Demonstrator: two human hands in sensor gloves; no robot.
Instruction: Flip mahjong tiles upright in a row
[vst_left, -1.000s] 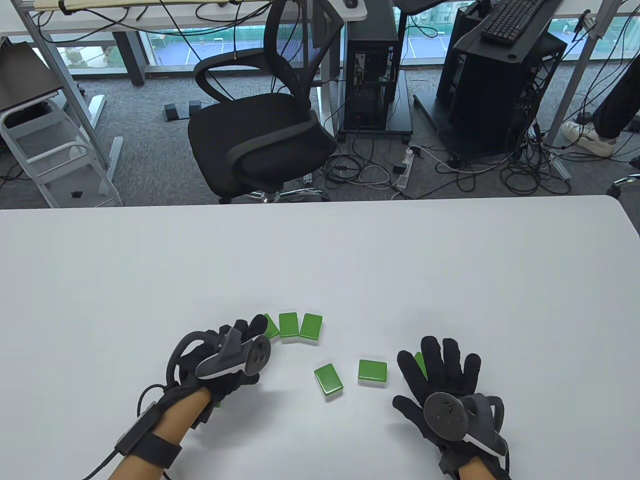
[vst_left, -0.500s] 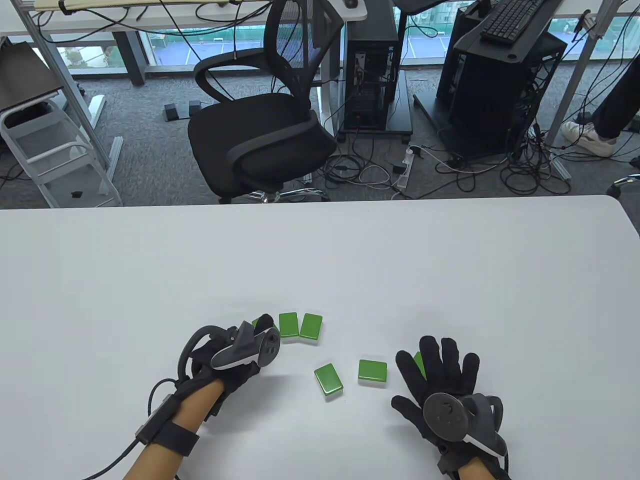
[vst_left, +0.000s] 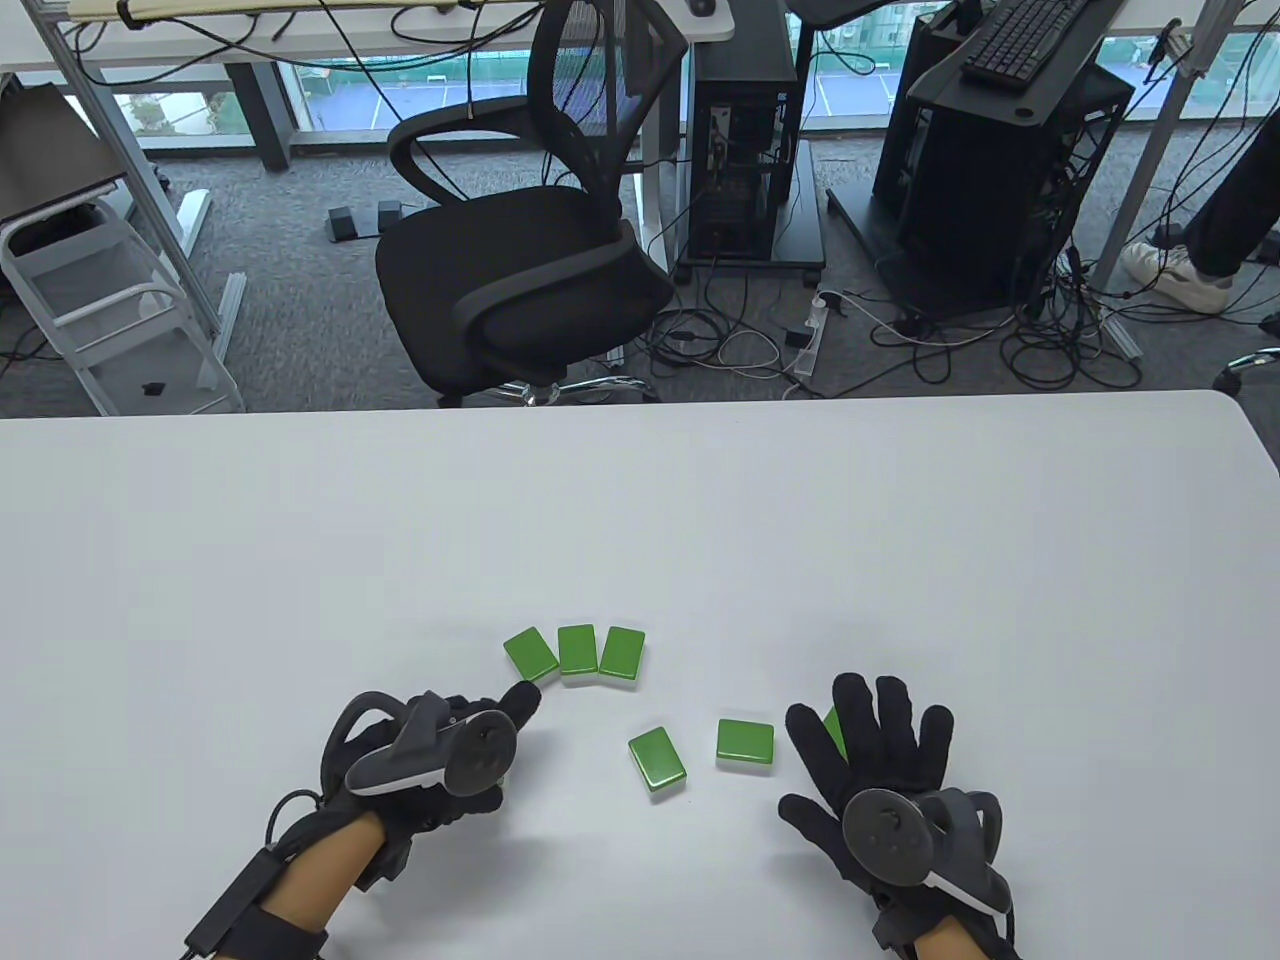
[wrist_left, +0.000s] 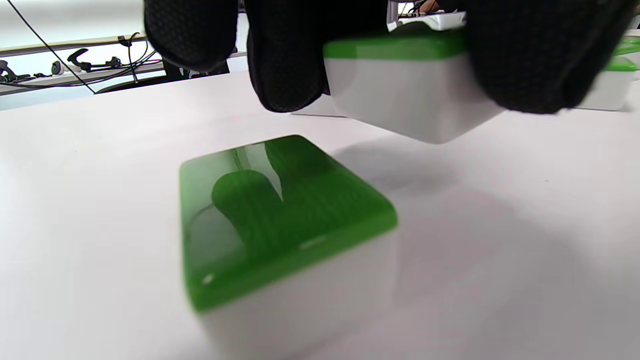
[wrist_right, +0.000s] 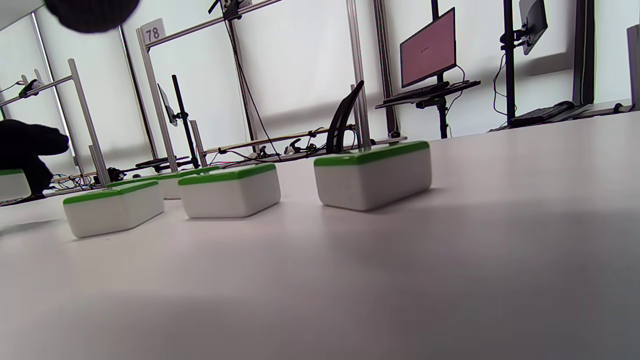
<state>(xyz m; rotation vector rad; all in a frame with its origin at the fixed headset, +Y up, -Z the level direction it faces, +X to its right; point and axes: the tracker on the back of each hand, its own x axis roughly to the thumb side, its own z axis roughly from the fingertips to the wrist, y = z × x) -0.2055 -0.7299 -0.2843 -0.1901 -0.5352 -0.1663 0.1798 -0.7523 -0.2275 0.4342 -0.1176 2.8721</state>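
Three green-backed mahjong tiles lie side by side (vst_left: 577, 649), the left one (vst_left: 530, 652) slanted. Two more lie loose, green side up, nearer me (vst_left: 657, 761) (vst_left: 745, 744). My left hand (vst_left: 515, 705) is just short of the slanted tile. In the left wrist view its fingers (wrist_left: 290, 60) pinch a tile (wrist_left: 405, 95), green side up, slightly above the table. Another tile (wrist_left: 280, 215) lies flat under the palm. My right hand (vst_left: 880, 730) lies flat with fingers spread, partly covering a tile (vst_left: 833, 725). The right wrist view shows several flat tiles (wrist_right: 372, 175).
The white table (vst_left: 640, 520) runs wide beyond the tiles to its far edge. A black office chair (vst_left: 520, 260) stands behind that edge.
My left hand reached over the left end of the row, then drew back toward me. The left tile is uncovered again and lies slanted. My right hand has barely moved.
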